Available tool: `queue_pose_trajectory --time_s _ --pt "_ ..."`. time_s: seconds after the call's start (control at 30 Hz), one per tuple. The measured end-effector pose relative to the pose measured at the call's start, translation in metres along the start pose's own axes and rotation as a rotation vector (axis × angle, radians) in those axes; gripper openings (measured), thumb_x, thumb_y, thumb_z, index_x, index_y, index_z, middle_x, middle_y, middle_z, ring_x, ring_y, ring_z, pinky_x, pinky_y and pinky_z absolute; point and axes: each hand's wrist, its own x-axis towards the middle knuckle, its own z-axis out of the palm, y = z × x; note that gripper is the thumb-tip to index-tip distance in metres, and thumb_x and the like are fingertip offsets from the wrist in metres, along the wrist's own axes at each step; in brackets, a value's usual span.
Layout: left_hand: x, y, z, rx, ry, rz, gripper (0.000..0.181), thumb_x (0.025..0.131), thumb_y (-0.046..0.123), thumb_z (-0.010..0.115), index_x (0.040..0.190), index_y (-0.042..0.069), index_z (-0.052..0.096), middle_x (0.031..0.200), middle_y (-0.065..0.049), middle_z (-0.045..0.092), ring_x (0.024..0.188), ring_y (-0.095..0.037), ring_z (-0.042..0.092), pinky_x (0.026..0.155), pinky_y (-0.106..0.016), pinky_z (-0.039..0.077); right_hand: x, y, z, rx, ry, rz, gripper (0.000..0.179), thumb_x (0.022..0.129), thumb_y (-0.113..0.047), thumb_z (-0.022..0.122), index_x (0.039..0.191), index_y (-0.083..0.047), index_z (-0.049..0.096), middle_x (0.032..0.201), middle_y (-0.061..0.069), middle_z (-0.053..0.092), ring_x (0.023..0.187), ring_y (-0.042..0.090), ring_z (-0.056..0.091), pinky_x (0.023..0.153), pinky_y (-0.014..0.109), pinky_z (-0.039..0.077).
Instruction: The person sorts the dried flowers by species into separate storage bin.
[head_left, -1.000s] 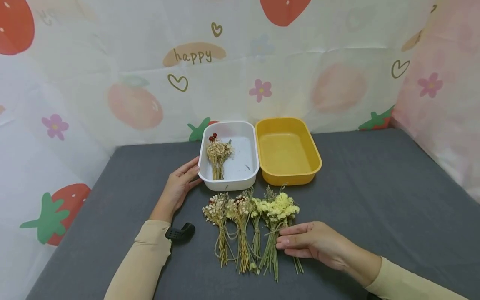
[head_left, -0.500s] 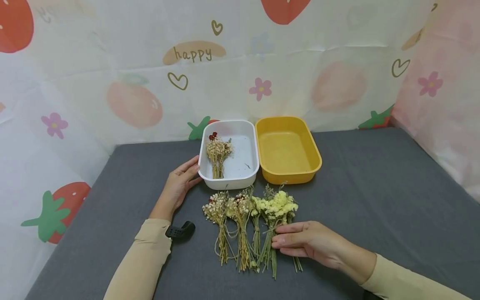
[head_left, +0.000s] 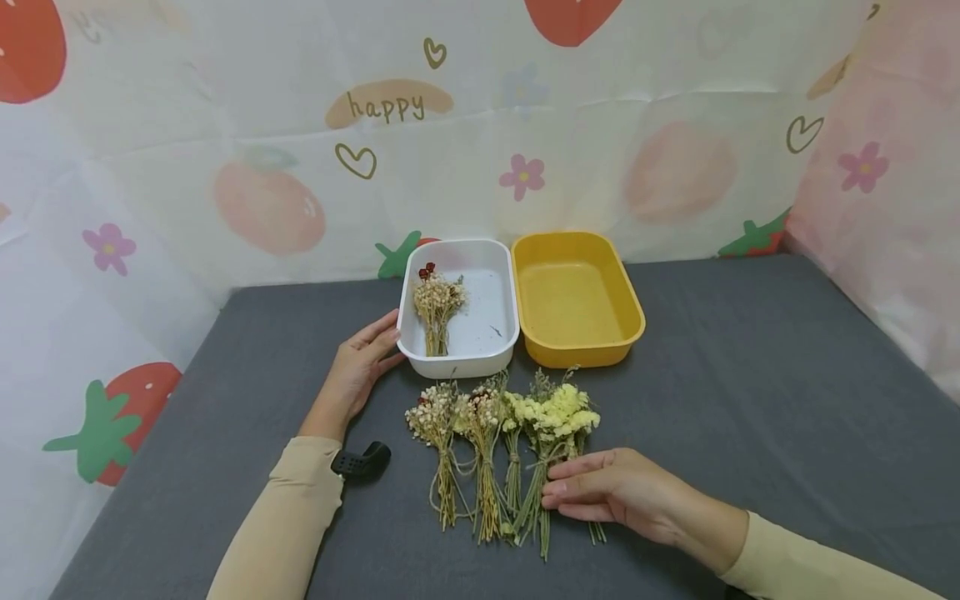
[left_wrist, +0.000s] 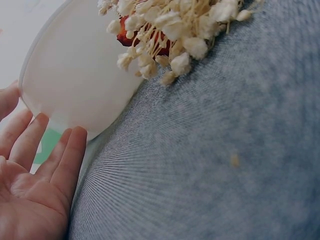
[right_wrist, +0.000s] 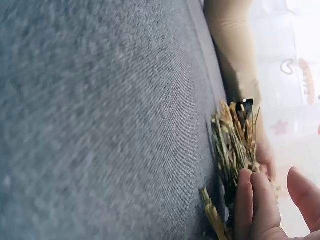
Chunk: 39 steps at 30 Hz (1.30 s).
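Note:
My left hand [head_left: 356, 371] rests its fingertips against the left side of the white basin [head_left: 465, 367]; the left wrist view shows those fingers straight. Inside that basin lies one dried-flower bunch [head_left: 437, 308] with dark red buds. My right hand [head_left: 633, 496] touches the tied stems of a yellow dried-flower bunch [head_left: 558, 417], its fingers nearly straight. In the right wrist view the thumb [right_wrist: 303, 192] stands apart from the fingers. Behind that hand, more stems [head_left: 597, 532] show, partly hidden. To the left lie a small yellow bunch [head_left: 513, 467] and two cream-coloured bunches [head_left: 442, 475], [head_left: 486, 483].
A yellow basin [head_left: 581, 356] stands right beside the white one, near the printed backdrop [head_left: 465, 192]. Dark grey cloth [head_left: 750, 400] covers the table. A black wrist-worn device [head_left: 362, 462] sticks out by my left cuff.
My right hand has shifted slightly left along the yellow bunch, and its stem ends have moved a little left with it. The left hand stays at the white basin.

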Motion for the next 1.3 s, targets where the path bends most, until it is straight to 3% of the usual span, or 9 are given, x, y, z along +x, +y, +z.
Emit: queue_pose_trajectory --time_s 0.2,0.5,0.77,1.03,1.3 --pt "0.001 0.001 -0.001 -0.004 0.009 -0.004 0.052 0.103 0.016 0.055 0.152 0.01 0.041 0.158 -0.008 0.041 0.137 -0.016 0.049 0.1 -0.024 0.054 0.003 -0.001 0.004 -0.025 -0.005 0.001 0.045 0.094 -0.008 0.067 0.132 0.013 0.055 0.109 0.01 0.075 0.1 0.016 0.072 0.095 0.034 0.059" --pt "0.0 0.002 -0.004 0.009 0.01 0.006 0.055 0.102 0.022 0.058 0.153 0.01 0.04 0.159 -0.009 0.04 0.133 -0.011 0.052 0.107 -0.029 0.051 0.014 -0.009 0.018 -0.163 0.13 -0.004 0.032 0.092 -0.017 0.071 0.115 0.005 0.071 0.091 0.008 0.078 0.083 0.015 0.075 0.081 0.032 0.063" --pt "0.0 0.0 -0.003 0.002 0.01 0.005 0.055 0.101 0.021 0.059 0.153 0.01 0.041 0.158 -0.009 0.041 0.13 -0.01 0.053 0.103 -0.027 0.053 0.024 -0.011 0.023 -0.229 0.16 -0.021 0.028 0.092 -0.015 0.071 0.11 0.006 0.072 0.081 0.006 0.077 0.072 0.012 0.074 0.071 0.03 0.064" --pt "0.0 0.0 -0.003 0.002 0.016 -0.002 0.054 0.102 0.019 0.058 0.153 0.01 0.041 0.158 -0.01 0.041 0.129 -0.01 0.054 0.101 -0.025 0.053 0.022 -0.01 0.023 -0.233 0.185 -0.001 0.025 0.091 -0.014 0.072 0.108 0.004 0.073 0.083 0.006 0.077 0.073 0.012 0.074 0.073 0.031 0.064" --pt "0.001 -0.001 0.0 0.01 0.0 0.0 0.055 0.102 0.021 0.057 0.153 0.01 0.04 0.158 -0.009 0.041 0.136 -0.016 0.049 0.103 -0.026 0.053 0.014 -0.009 0.019 -0.244 0.22 -0.063 0.025 0.09 -0.013 0.072 0.107 0.005 0.073 0.083 0.003 0.076 0.073 0.011 0.072 0.076 0.034 0.064"
